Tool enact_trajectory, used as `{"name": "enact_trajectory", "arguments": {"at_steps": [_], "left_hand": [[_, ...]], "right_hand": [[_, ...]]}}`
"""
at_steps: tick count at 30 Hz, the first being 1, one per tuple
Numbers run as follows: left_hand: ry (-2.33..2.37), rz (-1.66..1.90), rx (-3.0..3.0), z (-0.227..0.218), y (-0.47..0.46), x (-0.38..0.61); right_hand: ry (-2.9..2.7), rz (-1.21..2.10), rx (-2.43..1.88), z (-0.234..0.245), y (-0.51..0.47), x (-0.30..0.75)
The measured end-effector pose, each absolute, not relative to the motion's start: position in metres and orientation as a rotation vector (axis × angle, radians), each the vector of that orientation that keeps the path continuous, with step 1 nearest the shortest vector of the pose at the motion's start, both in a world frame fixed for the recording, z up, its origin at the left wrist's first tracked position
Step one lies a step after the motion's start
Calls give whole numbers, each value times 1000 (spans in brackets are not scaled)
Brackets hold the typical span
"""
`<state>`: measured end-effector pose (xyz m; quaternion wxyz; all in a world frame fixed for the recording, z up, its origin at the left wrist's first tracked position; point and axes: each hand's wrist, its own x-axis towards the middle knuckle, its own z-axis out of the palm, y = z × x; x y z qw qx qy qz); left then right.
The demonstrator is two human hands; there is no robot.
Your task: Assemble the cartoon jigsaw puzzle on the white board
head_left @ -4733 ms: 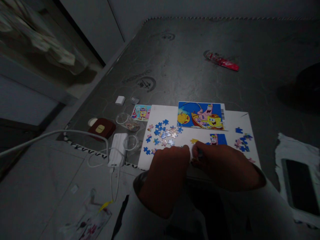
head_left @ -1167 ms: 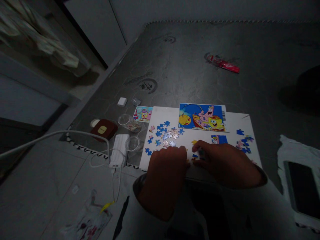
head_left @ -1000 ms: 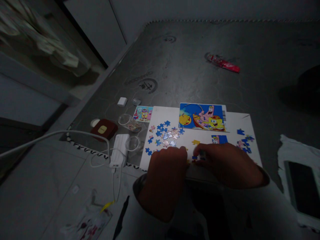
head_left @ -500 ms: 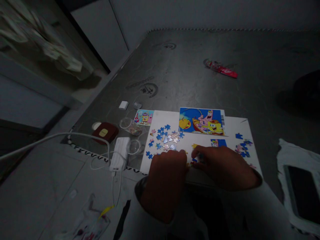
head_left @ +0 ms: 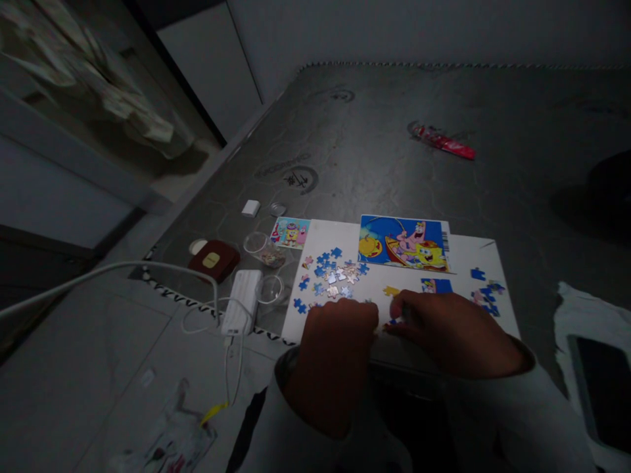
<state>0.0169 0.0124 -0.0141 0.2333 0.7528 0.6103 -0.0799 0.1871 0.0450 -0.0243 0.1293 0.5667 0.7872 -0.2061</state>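
A white board point(head_left: 338, 231) carries loose jigsaw pieces point(head_left: 332, 276), mostly blue and pinkish, on its left half. My left hand point(head_left: 338, 351) is closed at the board's front edge, its fingers curled downward; what they hold, if anything, is hidden. Beside it my right hand point(head_left: 453, 335) pinches a small puzzle piece point(head_left: 393, 322) between thumb and fingers, close to the left fingertips. Just beyond the right hand lie a yellow piece point(head_left: 391, 290) and a joined blue section point(head_left: 436, 286). A cartoon picture card point(head_left: 404, 242) rests across the board's far side.
More pieces point(head_left: 488, 299) lie at the board's right. Left of the board are a small cartoon card point(head_left: 292, 233), clear cups point(head_left: 257, 243), a brown case point(head_left: 214, 261) and a white power bank point(head_left: 242, 302) with cables. A phone point(head_left: 604, 387) lies far right, a red wrapper point(head_left: 448, 142) farther back.
The view has shifted slightly, so everything sits a little farther right. My right fingers have moved slightly around the small piece; both hands stay close together at the board's front edge.
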Motion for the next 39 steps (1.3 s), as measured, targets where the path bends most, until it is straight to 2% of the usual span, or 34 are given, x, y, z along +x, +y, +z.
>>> {"name": "enact_trajectory", "arguments": {"at_steps": [26,39], "left_hand": [[1780,-150,2068,-16,12,17],[1689,-141,2051,-20,19,19]], "right_hand": [[2446,-605,1565,-30,47,192],[2399,-746,1583,-21,48,186]]}}
